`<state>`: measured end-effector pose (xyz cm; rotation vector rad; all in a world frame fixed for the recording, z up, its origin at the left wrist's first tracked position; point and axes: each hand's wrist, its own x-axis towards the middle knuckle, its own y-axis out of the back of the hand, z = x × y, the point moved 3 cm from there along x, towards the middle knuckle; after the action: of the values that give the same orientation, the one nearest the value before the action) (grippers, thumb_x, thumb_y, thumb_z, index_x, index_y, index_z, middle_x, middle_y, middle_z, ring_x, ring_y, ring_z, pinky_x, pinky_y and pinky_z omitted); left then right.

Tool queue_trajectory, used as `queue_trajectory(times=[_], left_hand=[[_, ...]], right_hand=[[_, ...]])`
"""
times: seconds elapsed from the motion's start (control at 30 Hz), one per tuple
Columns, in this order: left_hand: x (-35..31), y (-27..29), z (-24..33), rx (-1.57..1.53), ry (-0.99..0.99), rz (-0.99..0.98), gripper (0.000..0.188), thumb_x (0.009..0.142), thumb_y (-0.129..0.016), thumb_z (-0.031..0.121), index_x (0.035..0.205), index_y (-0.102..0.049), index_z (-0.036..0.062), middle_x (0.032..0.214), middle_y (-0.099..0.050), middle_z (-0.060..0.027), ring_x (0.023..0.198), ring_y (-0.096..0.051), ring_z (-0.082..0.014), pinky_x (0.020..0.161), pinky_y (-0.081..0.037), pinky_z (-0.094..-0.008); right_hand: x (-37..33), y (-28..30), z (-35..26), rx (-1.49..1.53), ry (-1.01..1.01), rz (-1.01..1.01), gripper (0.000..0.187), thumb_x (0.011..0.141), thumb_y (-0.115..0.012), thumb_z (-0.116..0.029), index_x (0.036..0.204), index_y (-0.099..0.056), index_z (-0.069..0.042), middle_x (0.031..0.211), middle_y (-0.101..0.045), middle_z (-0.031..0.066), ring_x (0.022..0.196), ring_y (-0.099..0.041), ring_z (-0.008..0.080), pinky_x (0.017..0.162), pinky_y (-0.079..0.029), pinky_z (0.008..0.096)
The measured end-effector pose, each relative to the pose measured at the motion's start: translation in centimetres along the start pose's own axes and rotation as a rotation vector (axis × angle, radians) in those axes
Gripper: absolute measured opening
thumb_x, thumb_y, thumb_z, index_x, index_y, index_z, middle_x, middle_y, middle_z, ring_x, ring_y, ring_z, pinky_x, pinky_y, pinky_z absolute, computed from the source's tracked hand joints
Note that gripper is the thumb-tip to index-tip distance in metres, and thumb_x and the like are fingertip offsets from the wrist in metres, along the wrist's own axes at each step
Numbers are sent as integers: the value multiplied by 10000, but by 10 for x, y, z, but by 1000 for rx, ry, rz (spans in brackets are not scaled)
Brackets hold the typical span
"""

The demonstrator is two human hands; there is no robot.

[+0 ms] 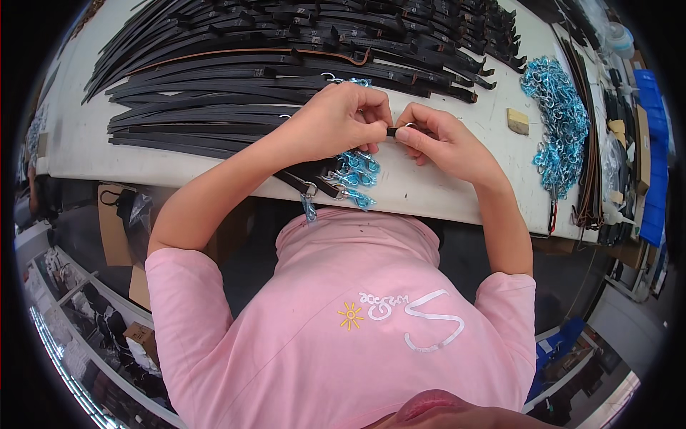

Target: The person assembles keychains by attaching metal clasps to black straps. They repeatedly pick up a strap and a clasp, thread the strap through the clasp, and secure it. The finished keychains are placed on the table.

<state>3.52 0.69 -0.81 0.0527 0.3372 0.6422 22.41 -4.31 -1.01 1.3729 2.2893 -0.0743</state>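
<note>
Both my hands meet above the table's near part, with a short piece of black strap (pixel 391 132) spanning the gap between them. My left hand (pixel 336 118) pinches the strap, its fingers curled and pressed together. My right hand (pixel 444 139) is closed on the other end, where part of a silver metal ring (pixel 409 125) shows at the fingertips. Just below my left hand lie metal clips in blue plastic wrap (pixel 357 168), beside black straps with rings that reach the table edge. The rest of the held strap is hidden behind my left hand.
Rows of long black straps (pixel 207 75) cover the far and left table, a brown strap (pixel 286 52) among them. To the right are a yellowish block (pixel 517 121), a heap of blue-wrapped metal clips (pixel 554 121) and long brown straps (pixel 589 143). A blue bin (pixel 652 157) stands beyond.
</note>
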Motion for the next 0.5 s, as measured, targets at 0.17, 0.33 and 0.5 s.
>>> queue_trajectory(times=[0.17,0.33,0.5], left_hand=[[1,2,-2,-166,73,5,126,897,-603,48,979,-653,-33,832,-692,-67,745,-691,-108,687,-561,-232],[1,1,-1,-53,16,-17,120,907,-592,54,967,-651,-31,831,-692,-67,741,-690,-106,689,-559,-229],[1,-1,1,-11,24,6,113,914,-596,59,962,-652,-27,828,-693,-69,742,-690,-107,690,-557,-226]], right_hand=[[1,1,2,22,2,-1,214,983,-611,-274,985,-622,-61,795,-580,-11,740,-550,70,658,-510,248],[0,0,1,22,3,9,212,983,-612,-271,988,-622,-60,786,-579,-13,740,-549,69,654,-507,245],[0,0,-1,1,1,-9,212,994,-606,-269,990,-599,-57,784,-549,-29,733,-520,51,650,-489,226]])
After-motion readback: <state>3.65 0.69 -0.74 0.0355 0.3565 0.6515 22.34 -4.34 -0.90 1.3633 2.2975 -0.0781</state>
